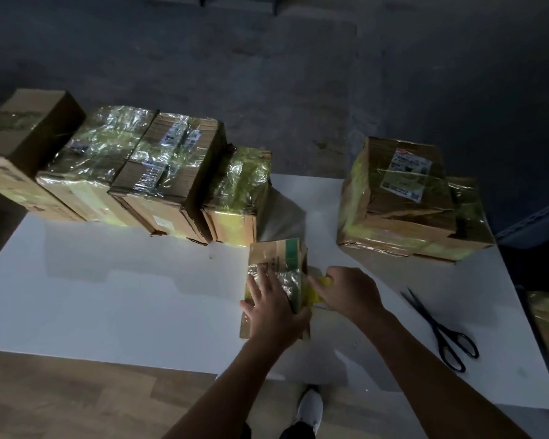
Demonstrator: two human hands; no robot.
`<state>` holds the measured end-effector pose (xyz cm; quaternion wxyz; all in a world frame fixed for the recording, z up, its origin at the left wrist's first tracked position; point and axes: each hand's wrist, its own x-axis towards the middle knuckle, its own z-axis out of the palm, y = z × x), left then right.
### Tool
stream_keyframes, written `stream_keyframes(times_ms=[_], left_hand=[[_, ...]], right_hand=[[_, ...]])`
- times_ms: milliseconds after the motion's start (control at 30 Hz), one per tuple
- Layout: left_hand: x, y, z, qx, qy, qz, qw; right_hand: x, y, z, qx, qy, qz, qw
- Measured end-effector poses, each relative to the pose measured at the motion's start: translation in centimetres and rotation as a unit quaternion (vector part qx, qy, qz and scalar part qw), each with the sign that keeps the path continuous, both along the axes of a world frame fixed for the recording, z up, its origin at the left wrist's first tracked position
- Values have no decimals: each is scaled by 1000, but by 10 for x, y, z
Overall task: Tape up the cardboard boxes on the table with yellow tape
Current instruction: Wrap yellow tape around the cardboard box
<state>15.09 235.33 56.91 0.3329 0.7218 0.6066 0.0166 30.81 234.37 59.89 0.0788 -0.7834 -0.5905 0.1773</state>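
leftward, a row of taped boxes (133, 172) lines the white table (108, 296); mid-table a small box (276, 264) runs lengthwise away from the person, left hand (271, 307) flat atop it, right hand (351, 291) pinching yellow tape (317, 294) beside it; scissors (441, 331) farther right.

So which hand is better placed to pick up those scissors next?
Probably the right hand: the scissors lie on its side of the table, though it grips the yellow tape. The left hand lies flat on the small box, farther away.
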Motion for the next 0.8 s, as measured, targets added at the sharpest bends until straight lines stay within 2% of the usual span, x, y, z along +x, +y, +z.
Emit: stream_keyframes(times_ms=[67, 200, 267, 333, 533, 633, 733, 800], left_hand=[[-13, 1, 4, -3, -72, 22, 997], [-32, 7, 9, -37, -208, 77, 974], [-40, 7, 10, -62, -244, 81, 964], [-47, 3, 9, -66, -258, 74, 961], [-51, 1, 6, -59, -278, 77, 956], [-58, 4, 3, -82, -322, 97, 938], [-63, 4, 0, -77, -338, 90, 934], [-68, 3, -1, -43, -335, 75, 938]], right_hand=[[0, 10, 20, 30, 19, 19, 999], [1, 28, 50, 46, 146, 76, 985], [-4, 31, 55, 20, 209, 104, 972], [-12, 31, 55, 11, 232, 98, 968], [-23, 27, 52, 70, 118, 93, 986], [-13, 24, 49, 80, -2, 76, 994], [-6, 27, 43, 34, -26, 68, 997], [-10, 31, 34, 26, -32, 67, 997]])
